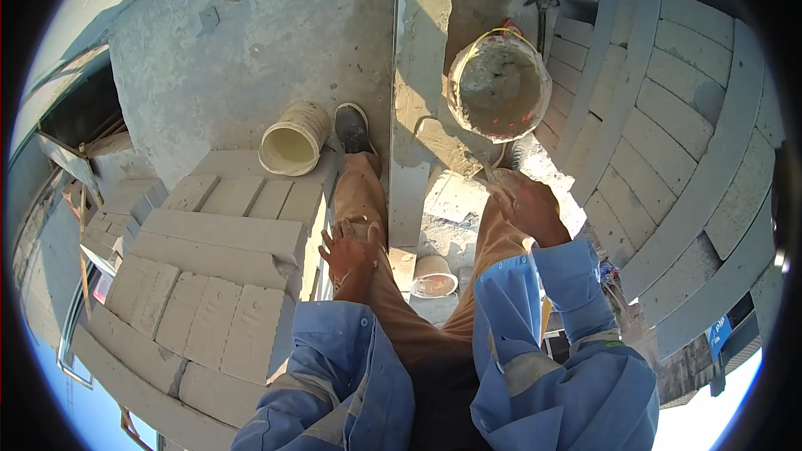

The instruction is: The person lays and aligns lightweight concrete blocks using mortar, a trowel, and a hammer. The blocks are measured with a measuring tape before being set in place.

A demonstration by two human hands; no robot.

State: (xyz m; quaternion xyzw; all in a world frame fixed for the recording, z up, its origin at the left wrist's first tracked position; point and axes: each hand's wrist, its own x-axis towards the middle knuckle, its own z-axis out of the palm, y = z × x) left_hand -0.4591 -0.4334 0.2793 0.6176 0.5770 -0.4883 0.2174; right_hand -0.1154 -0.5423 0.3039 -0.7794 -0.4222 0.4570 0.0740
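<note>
My right hand [525, 200] is closed around the handle of a trowel [447, 147]. The trowel's blade is coated in mortar and lies over the top of a narrow wall [424, 42], which carries a layer of wet mortar. Just beyond that hand stands a bucket [499, 90] of grey mortar with a yellow handle. My left hand [349, 255] rests on my left knee, fingers spread and holding nothing.
Stacked pale blocks rise on the left [213, 317] and right [660, 108]. A whitish bucket [294, 139] lies tipped near my left shoe [354, 129]. A hammer [542, 21] lies beside the mortar bucket. A small tub [433, 277] sits between my legs.
</note>
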